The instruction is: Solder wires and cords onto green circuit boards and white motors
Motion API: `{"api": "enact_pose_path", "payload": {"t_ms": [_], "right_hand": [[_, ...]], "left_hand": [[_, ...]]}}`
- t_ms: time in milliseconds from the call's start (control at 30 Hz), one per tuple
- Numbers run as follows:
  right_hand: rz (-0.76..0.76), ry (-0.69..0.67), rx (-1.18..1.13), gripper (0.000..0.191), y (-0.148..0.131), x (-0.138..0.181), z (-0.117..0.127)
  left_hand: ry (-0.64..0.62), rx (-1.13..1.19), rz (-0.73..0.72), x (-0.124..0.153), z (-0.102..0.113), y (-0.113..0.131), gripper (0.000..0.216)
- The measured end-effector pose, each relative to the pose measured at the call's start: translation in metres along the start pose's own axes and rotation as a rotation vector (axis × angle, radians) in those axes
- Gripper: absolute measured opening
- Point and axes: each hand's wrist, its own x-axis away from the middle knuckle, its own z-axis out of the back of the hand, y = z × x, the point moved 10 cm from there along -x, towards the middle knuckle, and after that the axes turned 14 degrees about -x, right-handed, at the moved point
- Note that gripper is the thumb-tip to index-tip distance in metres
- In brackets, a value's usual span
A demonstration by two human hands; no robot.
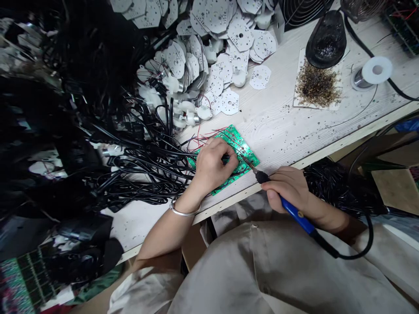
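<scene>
My right hand (288,187) grips a soldering iron (297,216) with a blue handle. Its metal tip reaches onto the green circuit board (251,156) near the front edge of the bench. Over the board, my left hand (214,161) is closed, thumb and forefinger curled together around a black wire; the fingertips are partly hidden. Thin red and black wires (199,138) lie across the board's far side. A tangle of black cables (147,174) runs up to my left hand from the left.
White circuit discs (240,35) and small white motor parts (183,111) are heaped at the back. Farther right are a solder spool (376,70), a black iron stand (327,39) and a dirty pad (317,87) with brown residue. A fan grille (304,11) stands behind.
</scene>
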Motion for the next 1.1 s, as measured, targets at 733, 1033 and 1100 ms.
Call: {"api": "enact_pose_path", "payload": {"t_ms": [733,1033,1100], "right_hand": [[-0.105,0.296,-0.249,0.015,0.021,0.016,0.029],[-0.113,0.29,-0.257,0.017,0.023,0.015,0.029],[-0.113,0.286,-0.251,0.017,0.023,0.014,0.029]], "left_hand": [[0.012,-0.018,-0.017,0.0,-0.001,-0.001,0.013],[0.014,-0.009,-0.023,0.0,-0.001,-0.001,0.012],[0.018,-0.008,-0.026,0.001,-0.001,-0.001,0.012]]}}
